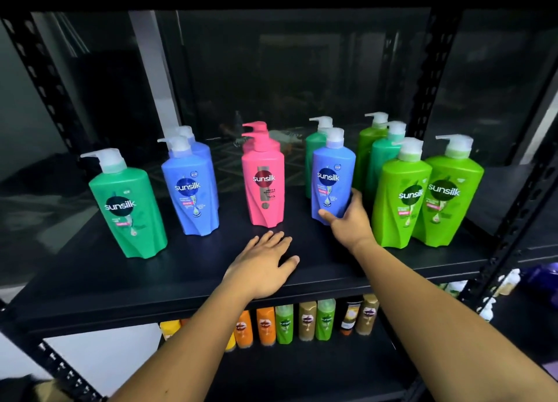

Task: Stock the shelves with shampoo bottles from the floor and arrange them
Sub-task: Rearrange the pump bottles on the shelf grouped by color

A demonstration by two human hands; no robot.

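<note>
Pump shampoo bottles stand upright on a black shelf (90, 280). At the left is a dark green bottle (128, 208), then two blue bottles (191, 190) one behind the other, then pink bottles (265, 187) in a row. My right hand (347, 220) grips the lower right side of another blue bottle (330, 181), which stands in front of a dark green one (312, 150). Light green bottles (398, 202) and a teal one (383, 156) crowd the right end. My left hand (265, 262) rests flat on the shelf, fingers straight, just in front of the pink bottles.
Black perforated uprights (428, 78) frame the rack. The shelf below holds several small orange, green and gold bottles (283, 323). More bottles (510, 280) sit on a neighbouring rack at the right. Bare shelf surface lies along the front edge.
</note>
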